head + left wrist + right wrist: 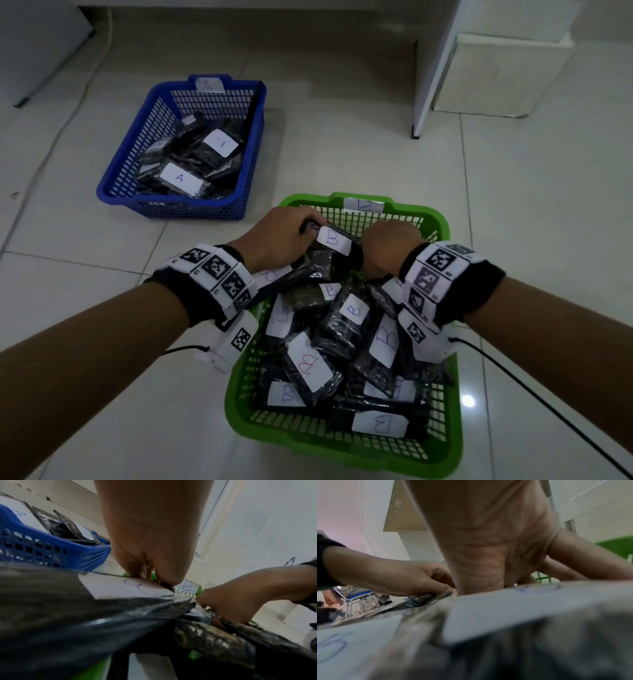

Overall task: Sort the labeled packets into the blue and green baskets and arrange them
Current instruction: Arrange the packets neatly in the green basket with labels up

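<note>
Head view shows my left hand (274,236) and right hand (388,248) each pinching an end of the top B packet (330,240), at the far end of the heaped green basket (442,222), where a tug could spill neighbours over the rim.

Both hands, left hand (274,236) and right hand (388,246), grip a B-labeled packet (334,240) over the packet-filled green basket (442,222); the blue basket (116,178) sits beyond.
</note>
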Tool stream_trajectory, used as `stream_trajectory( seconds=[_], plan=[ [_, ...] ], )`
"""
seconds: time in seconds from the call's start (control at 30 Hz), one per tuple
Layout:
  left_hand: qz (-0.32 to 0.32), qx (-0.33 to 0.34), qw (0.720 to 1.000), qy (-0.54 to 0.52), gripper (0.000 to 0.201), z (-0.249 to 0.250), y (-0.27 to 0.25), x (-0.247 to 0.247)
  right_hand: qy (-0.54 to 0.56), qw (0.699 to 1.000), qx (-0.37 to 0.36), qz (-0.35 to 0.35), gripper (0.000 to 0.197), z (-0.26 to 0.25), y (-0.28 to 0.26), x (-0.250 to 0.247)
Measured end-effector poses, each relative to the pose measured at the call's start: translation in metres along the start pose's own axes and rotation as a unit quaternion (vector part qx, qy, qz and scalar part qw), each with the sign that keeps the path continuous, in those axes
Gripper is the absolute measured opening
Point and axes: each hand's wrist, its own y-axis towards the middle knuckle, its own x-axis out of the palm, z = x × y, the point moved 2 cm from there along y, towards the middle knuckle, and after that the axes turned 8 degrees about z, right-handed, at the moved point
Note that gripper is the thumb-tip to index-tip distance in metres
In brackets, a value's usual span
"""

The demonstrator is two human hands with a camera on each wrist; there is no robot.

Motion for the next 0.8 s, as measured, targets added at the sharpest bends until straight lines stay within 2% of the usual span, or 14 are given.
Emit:
stream_trajectory(
  seconds=[0.1, 0.2, 0.27, 0.33, 0.43, 0.53, 0.63, 0.73, 0.8],
  plan=[
    [-0.002, -0.007, 1.000, -0.016, 0.022, 0.001, 0.000, -0.001, 0.006, 1.000, -0.023, -0.010, 0.023, 0.003, 0.001, -0.001],
    [-0.001, -0.008, 1.000, -0.017, 0.022, 0.001, 0.002, -0.002, -0.004, 0.998, -0.061, -0.007, 0.015, 0.003, -0.001, -0.002],
    [-0.002, -0.008, 1.000, -0.016, 0.023, 0.002, 0.002, -0.002, 0.003, 0.997, -0.081, -0.012, 0.019, 0.007, -0.005, -0.007],
    [-0.006, -0.005, 1.000, -0.017, 0.023, 0.001, 0.002, -0.002, 0.042, 0.996, -0.079, 0.007, 0.017, 0.019, -0.012, -0.017],
    [-0.010, -0.021, 0.999, -0.024, 0.022, -0.003, 0.003, -0.005, 0.163, 0.983, -0.064, 0.056, 0.038, 0.040, -0.024, -0.026],
    [0.004, -0.060, 0.997, -0.056, 0.022, -0.005, 0.005, -0.007, 0.304, 0.940, -0.084, 0.130, 0.052, 0.056, -0.042, -0.023],
    [0.021, -0.096, 0.988, -0.118, 0.024, 0.001, 0.009, -0.004, 0.399, 0.895, -0.104, 0.170, 0.051, 0.065, -0.057, -0.016],
    [-0.006, -0.090, 0.990, -0.108, 0.027, 0.012, 0.014, 0.008, 0.468, 0.851, -0.096, 0.219, 0.048, 0.072, -0.059, -0.011],
    [-0.046, -0.080, 0.992, -0.091, 0.033, 0.019, 0.019, 0.020, 0.533, 0.806, -0.082, 0.243, 0.048, 0.077, -0.057, -0.009]
  ],
)
